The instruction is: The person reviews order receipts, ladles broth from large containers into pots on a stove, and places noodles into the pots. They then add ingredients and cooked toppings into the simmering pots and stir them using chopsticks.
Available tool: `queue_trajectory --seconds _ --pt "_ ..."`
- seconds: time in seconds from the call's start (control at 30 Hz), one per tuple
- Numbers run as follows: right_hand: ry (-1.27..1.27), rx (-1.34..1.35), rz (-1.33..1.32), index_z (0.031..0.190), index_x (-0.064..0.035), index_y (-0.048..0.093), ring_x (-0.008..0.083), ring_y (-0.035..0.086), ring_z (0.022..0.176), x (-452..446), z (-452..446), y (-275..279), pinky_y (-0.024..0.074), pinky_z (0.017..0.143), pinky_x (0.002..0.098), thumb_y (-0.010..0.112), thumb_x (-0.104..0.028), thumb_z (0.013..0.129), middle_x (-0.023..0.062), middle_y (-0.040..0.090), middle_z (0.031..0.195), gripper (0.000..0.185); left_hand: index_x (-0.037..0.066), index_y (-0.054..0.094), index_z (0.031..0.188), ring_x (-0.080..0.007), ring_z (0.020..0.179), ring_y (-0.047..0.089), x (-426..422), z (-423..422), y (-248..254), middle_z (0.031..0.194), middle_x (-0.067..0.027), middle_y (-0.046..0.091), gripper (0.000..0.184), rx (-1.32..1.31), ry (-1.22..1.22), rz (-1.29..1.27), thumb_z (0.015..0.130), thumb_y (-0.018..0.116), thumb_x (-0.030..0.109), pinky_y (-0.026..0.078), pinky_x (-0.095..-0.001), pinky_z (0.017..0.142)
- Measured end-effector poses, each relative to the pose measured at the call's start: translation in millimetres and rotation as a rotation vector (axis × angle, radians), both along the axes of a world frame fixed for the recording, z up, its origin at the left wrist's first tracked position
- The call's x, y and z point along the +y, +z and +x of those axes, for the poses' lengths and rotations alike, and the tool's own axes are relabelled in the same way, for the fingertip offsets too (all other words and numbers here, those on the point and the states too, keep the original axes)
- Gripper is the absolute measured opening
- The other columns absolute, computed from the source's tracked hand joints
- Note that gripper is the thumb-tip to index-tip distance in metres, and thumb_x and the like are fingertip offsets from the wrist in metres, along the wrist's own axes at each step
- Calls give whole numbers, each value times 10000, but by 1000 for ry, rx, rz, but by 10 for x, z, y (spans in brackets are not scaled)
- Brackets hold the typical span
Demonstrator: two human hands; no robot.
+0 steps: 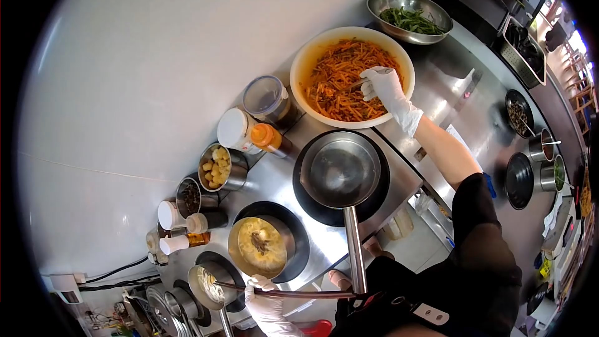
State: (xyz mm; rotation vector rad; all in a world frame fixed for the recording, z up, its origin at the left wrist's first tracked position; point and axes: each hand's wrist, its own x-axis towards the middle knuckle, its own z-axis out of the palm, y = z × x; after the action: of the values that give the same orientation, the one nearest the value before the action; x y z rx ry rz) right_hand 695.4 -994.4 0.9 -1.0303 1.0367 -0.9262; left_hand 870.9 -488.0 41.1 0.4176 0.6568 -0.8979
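Orange shreds [331,84]: being held in the wide pale bowl [297,84], upper centre of the frame; no single long axis is being shown, strands being strewn in many directions.
Shreds from fingers: being spread beneath and to the left of the right fingertips, which are being held over the right-hand part of the heap.
Nearer hand: right hand [384,88]; left hand [265,304] is being held well apart, near the lower edge of the frame.
Right fingers: being held curled and bunched at the shreds; whether any are being gripped cannot be told.
Right arm: being held outstretched, from the black sleeve [477,203] at centre right to the bowl.
Left fingers: being held closed around the long brown stick [312,294]; whether one or a pair is being gripped cannot be told.
Stick: being held nearly level across the lower centre, its left end being placed at the small pot [198,292], lower left.
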Motion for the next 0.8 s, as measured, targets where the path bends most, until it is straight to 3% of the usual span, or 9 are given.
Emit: queue_trajectory --seconds 0.17,0.23,0.3,0.37,0.43,0.5,0.53,0.57,0.8 --pt "41 69 -54 904 43 621 161 593 521 9 -62 144 529 473 269 540 -117 883 102 625 670 180 46 556 874 -140 703 546 33 -32 25 841 -45 623 135 -12 15 -13 885 485 161 457 -297 646" --pt "209 255 -261 877 15 640 149 598 572 120 -49 180 513 544 281 542 -126 886 96 619 661 172 47 559 873 -136 695 547 44 -36 22 842 -41 625 137 20 25 56 888 486 163 454 -293 640" --pt "464 416 -936 830 3 601 294 576 596 170 -14 -8 471 601 346 555 -121 843 185 582 703 133 50 562 872 -133 689 547 94 -25 -33 839 -37 626 142 3 2 57 891 482 166 453 -292 632" --pt "574 514 -1021 796 3 586 341 548 609 347 -14 35 467 589 349 556 -124 828 198 592 737 134 52 564 871 -130 682 547 95 -25 -13 837 -33 627 147 -16 -16 63 893 478 169 452 -292 625" --pt "595 602 -1068 816 0 598 266 578 573 413 -64 11 461 567 332 547 -99 833 164 585 681 114 55 566 868 -125 674 548 105 -30 26 833 -28 629 156 34 37 73 897 469 173 453 -294 614" --pt "346 372 -757 836 -8 614 177 579 525 433 -126 -4 453 522 304 530 -67 844 101 582 611 103 55 567 868 -124 676 548 156 -3 -19 831 -30 629 157 12 34 88 897 468 173 453 -291 615" --pt "269 327 -320 848 -1 625 125 570 509 470 -126 204 459 481 275 529 -56 853 51 570 579 111 54 567 867 -124 677 549 158 -2 -30 829 -32 629 159 -8 26 102 897 467 174 453 -288 615" --pt "205 213 -70 853 24 619 165 583 494 354 -134 200 493 455 281 551 -80 857 79 593 597 125 54 567 867 -124 677 549 155 -7 -35 829 -32 629 159 -7 25 101 897 467 174 453 -288 615" --pt "-3 -54 70 896 72 594 203 593 484 30 -67 -121 551 460 314 537 -84 874 143 614 647 167 51 565 846 -134 677 549 46 -38 -12 820 -41 622 147 -28 1 41 888 471 156 457 -286 631"
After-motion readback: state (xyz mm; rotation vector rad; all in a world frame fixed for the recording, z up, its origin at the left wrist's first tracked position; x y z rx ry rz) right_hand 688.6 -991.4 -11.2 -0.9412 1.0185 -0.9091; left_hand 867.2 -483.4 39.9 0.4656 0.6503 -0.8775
